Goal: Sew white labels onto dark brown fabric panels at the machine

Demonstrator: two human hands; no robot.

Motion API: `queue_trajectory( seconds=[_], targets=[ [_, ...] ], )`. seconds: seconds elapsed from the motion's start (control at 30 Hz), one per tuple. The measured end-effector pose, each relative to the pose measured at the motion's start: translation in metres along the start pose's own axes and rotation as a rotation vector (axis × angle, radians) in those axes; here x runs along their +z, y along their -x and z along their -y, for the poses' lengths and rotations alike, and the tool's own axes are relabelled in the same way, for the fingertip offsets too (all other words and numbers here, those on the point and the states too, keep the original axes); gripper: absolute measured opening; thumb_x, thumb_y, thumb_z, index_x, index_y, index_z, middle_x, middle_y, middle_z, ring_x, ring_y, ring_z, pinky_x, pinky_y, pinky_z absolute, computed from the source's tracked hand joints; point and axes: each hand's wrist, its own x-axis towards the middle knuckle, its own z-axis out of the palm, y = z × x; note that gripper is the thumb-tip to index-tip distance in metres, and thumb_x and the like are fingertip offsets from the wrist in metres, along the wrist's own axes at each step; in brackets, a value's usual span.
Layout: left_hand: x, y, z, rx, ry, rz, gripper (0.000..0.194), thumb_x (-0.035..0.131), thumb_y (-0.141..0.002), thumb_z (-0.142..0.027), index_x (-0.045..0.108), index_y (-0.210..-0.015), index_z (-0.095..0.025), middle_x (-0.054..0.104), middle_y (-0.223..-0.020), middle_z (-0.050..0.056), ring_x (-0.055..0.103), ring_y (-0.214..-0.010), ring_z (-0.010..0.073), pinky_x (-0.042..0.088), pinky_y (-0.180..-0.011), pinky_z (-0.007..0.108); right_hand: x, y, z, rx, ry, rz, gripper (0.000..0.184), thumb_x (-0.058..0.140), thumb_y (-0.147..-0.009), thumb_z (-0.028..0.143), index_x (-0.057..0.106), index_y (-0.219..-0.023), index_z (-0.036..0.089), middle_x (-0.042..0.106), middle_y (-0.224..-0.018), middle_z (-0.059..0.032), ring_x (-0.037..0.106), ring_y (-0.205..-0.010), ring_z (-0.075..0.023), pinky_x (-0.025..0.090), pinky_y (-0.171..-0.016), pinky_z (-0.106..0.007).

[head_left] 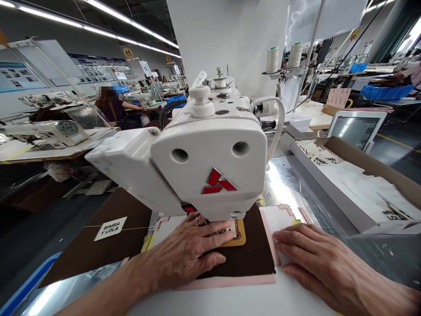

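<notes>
Under the head of a white Mitsubishi sewing machine [207, 162], a dark brown panel [98, 250] lies flat over a pink-edged template [226, 281] on the white work surface [230, 303]. The machine head hides the stitching area, so the needle cannot be seen. The left hand [184, 254] presses down on the panel just in front of the machine, its fingers slightly apart and lying flat, clamped on nothing, with their tips beside a mustard-yellow patch [241, 232]. The right hand [329, 263] rests on a white, pink-bordered piece [276, 224] just beside the panel's edge — fingers together and flat, not gripping. A white label reading "BIMBA Y LOLA" [110, 228] lies on the panel to the left of the machine. To the right, a cardboard tray [362, 162] holds white printed pieces [358, 197], with a tablet [357, 129] propped behind it. Two thread cones [272, 60] stand on a rack behind the machine — and well off to the left, a seated co-worker [112, 107] is at another station.
</notes>
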Motion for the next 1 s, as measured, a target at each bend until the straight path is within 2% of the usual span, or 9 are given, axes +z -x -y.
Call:
queue_trajectory(
  seconds=[0.17,0.43,0.5,0.57,0.63,0.73,0.83,0.93,1.0],
  targets=[
    [0.005,0.000,-0.001,-0.002,0.032,-0.063,0.052,0.059,-0.110,-0.036,0.047,-0.160,-0.035,0.048,-0.165,0.000,0.062,-0.136,0.0257,0.046,-0.110,0.035,-0.001,0.002,-0.001,-0.007,0.032,0.048,0.023,0.051,-0.113,0.027,0.062,-0.133,0.025,0.069,-0.133,-0.0058,0.063,-0.126,-0.0251,0.052,-0.112,-0.046],
    [0.014,-0.005,0.015,-0.009,0.032,-0.131,0.050,0.051,-0.113,-0.041,0.044,-0.162,-0.034,0.065,-0.149,0.004,0.070,-0.119,0.0276,0.053,-0.101,0.039,0.005,0.005,-0.011,-0.019,0.203,0.053,0.037,0.057,-0.110,0.035,0.058,-0.144,0.021,0.063,-0.152,-0.0079,0.058,-0.141,-0.0294,0.051,-0.118,-0.054],
    [0.015,-0.007,0.017,-0.027,0.030,-0.129,0.048,0.047,-0.114,-0.045,0.049,-0.160,-0.031,0.076,-0.128,0.007,0.074,-0.102,0.0263,0.057,-0.088,0.035,0.005,0.004,-0.013,-0.016,0.219,0.046,0.039,0.057,-0.110,0.035,0.057,-0.147,0.020,0.061,-0.154,-0.0077,0.057,-0.142,-0.0291,0.051,-0.119,-0.054],
    [0.014,-0.008,0.019,-0.045,0.018,-0.133,0.047,0.041,-0.115,-0.048,0.055,-0.156,-0.028,0.079,-0.094,0.006,0.073,-0.079,0.0245,0.055,-0.073,0.032,0.005,0.004,-0.014,-0.009,0.228,0.042,0.041,0.057,-0.110,0.036,0.057,-0.148,0.020,0.060,-0.156,-0.0080,0.055,-0.144,-0.0290,0.050,-0.120,-0.054],
    [0.013,-0.009,0.018,-0.062,0.003,-0.142,0.049,0.036,-0.116,-0.049,0.060,-0.152,-0.026,0.069,-0.068,0.002,0.066,-0.064,0.0232,0.050,-0.063,0.031,0.005,0.004,-0.015,0.000,0.225,0.043,0.042,0.058,-0.110,0.036,0.057,-0.148,0.020,0.059,-0.156,-0.0087,0.055,-0.145,-0.0293,0.050,-0.120,-0.054],
    [0.011,-0.009,0.015,-0.076,-0.015,-0.152,0.052,0.032,-0.116,-0.050,0.063,-0.149,-0.024,0.058,-0.057,0.000,0.058,-0.055,0.0223,0.046,-0.058,0.030,0.006,0.005,-0.016,0.010,0.201,0.021,0.042,0.061,-0.108,0.036,0.060,-0.147,0.020,0.061,-0.154,-0.0101,0.057,-0.143,-0.0306,0.050,-0.120,-0.055],
    [0.011,-0.008,0.011,-0.078,-0.017,-0.147,0.050,0.035,-0.116,-0.048,0.060,-0.152,-0.023,0.065,-0.064,0.001,0.059,-0.058,0.0223,0.050,-0.065,0.032,0.008,0.007,-0.014,0.016,0.179,-0.014,0.039,0.063,-0.107,0.034,0.063,-0.144,0.021,0.064,-0.151,-0.0112,0.061,-0.139,-0.0320,0.052,-0.118,-0.056],
    [0.011,-0.008,0.009,-0.061,-0.007,-0.134,0.047,0.042,-0.115,-0.040,0.051,-0.158,-0.025,0.080,-0.101,0.005,0.069,-0.076,0.0229,0.055,-0.078,0.034,0.008,0.008,-0.013,0.011,0.179,-0.018,0.038,0.063,-0.107,0.034,0.064,-0.142,0.020,0.065,-0.149,-0.0117,0.062,-0.138,-0.0325,0.053,-0.115,-0.057],
    [0.010,-0.008,0.009,-0.052,-0.007,-0.136,0.047,0.044,-0.114,-0.037,0.048,-0.159,-0.025,0.077,-0.127,0.005,0.073,-0.096,0.0252,0.056,-0.086,0.036,0.007,0.008,-0.012,0.011,0.191,-0.007,0.038,0.062,-0.107,0.034,0.064,-0.142,0.019,0.064,-0.151,-0.0119,0.061,-0.139,-0.0327,0.053,-0.116,-0.058]
  ],
)
